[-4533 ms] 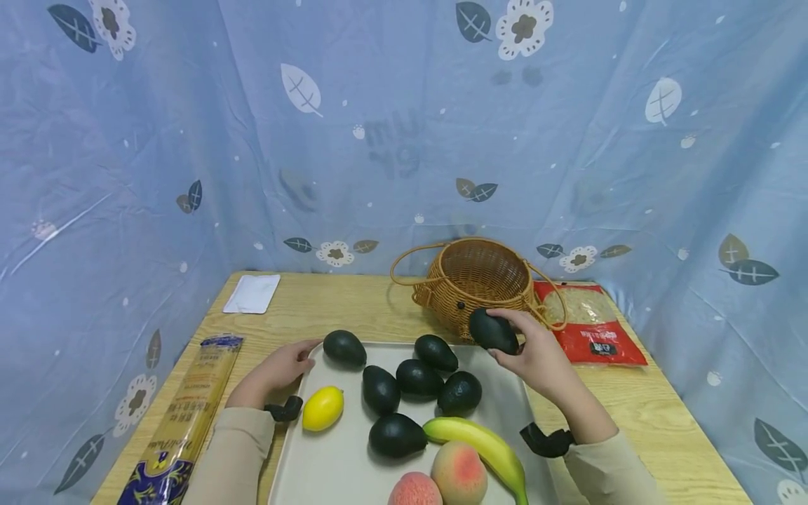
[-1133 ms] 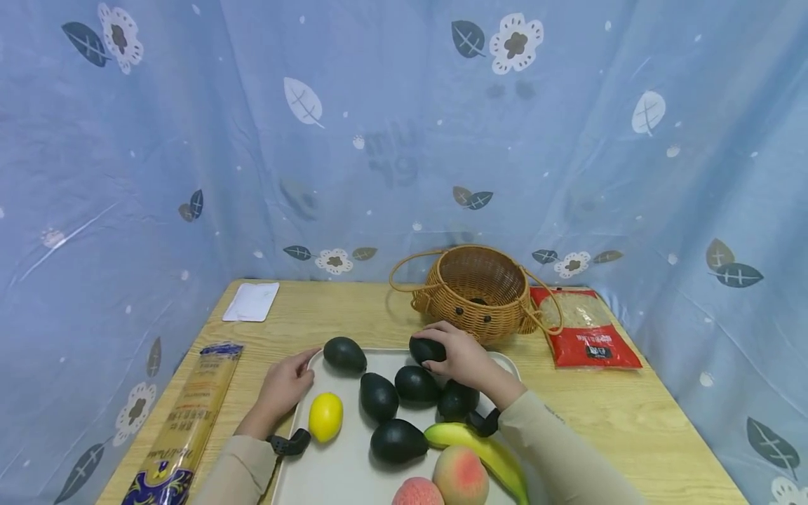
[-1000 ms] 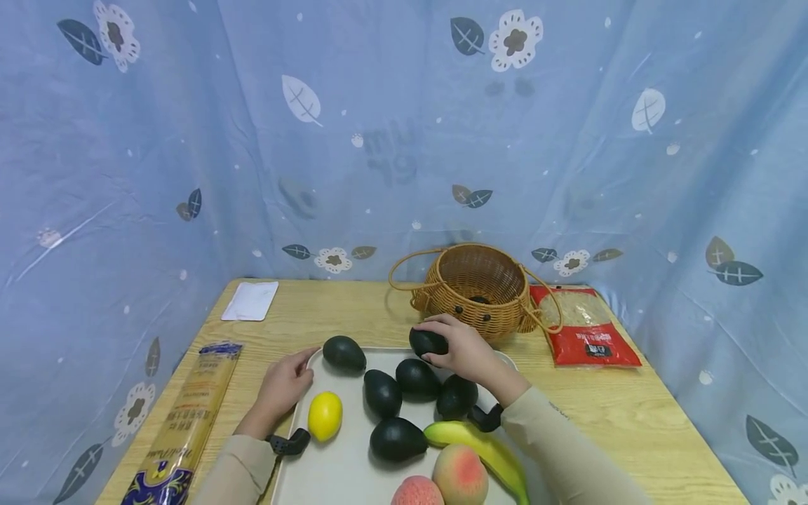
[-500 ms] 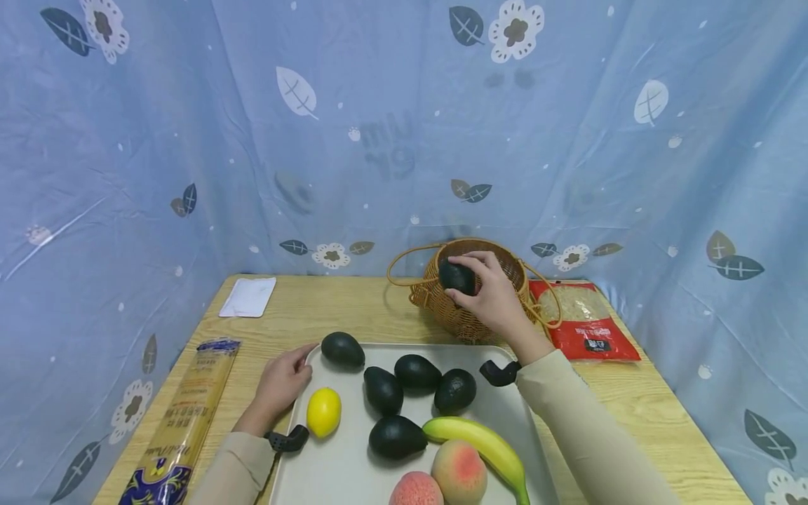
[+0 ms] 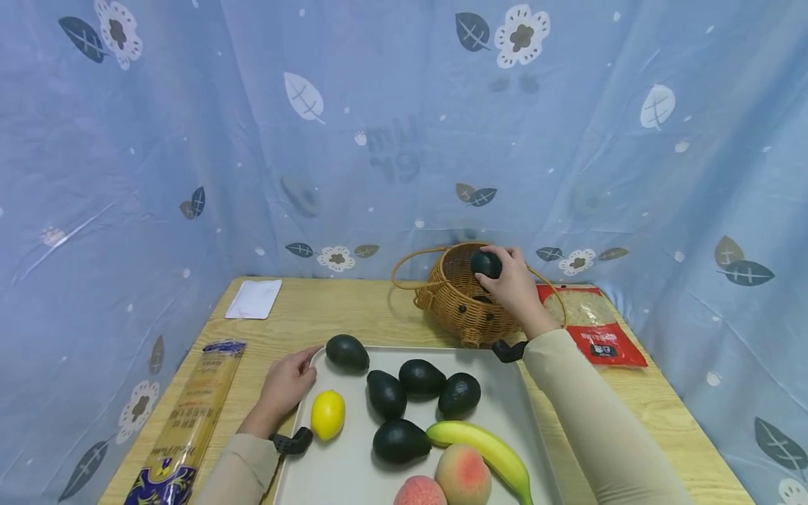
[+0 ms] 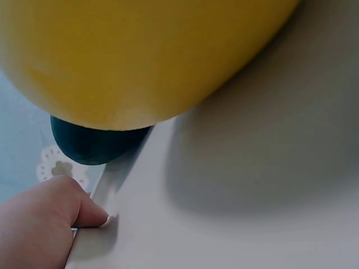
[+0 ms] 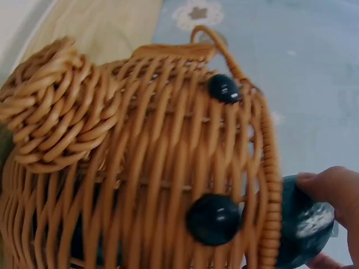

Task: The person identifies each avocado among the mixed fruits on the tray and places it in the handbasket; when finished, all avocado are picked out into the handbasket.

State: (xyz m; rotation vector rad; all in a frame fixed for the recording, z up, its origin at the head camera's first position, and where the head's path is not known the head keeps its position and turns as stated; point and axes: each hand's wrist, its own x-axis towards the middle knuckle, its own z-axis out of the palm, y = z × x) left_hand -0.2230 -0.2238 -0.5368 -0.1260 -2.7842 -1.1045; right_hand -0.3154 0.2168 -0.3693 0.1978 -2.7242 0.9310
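Observation:
My right hand [image 5: 516, 289] grips a dark green avocado [image 5: 486, 264] over the mouth of a wicker basket [image 5: 449, 312]. In the right wrist view that avocado [image 7: 304, 227] shows just beyond the basket's rim, thumb on its side. Dark shapes show through the weave, and a bit of something dark is visible inside the basket. My left hand [image 5: 285, 387] holds the left edge of a pale tray [image 5: 334, 471], its thumb over the rim in the left wrist view. On the tray lie several avocados [image 5: 401, 442], a lemon [image 5: 328, 415], a banana [image 5: 486, 445] and two peaches [image 5: 463, 475].
A red-and-clear packet [image 5: 596, 330] lies right of the basket, partly behind its handle. Along the table's left side lies a long pasta packet [image 5: 196, 414]. A white square packet [image 5: 254, 299] is at the back left. A blue patterned curtain [image 5: 353, 154] surrounds the table.
The avocado my right hand held earlier left it, and a dark shape appeared in the basket. That hand then lifted another avocado from the tray's back edge to the basket. My left hand stayed.

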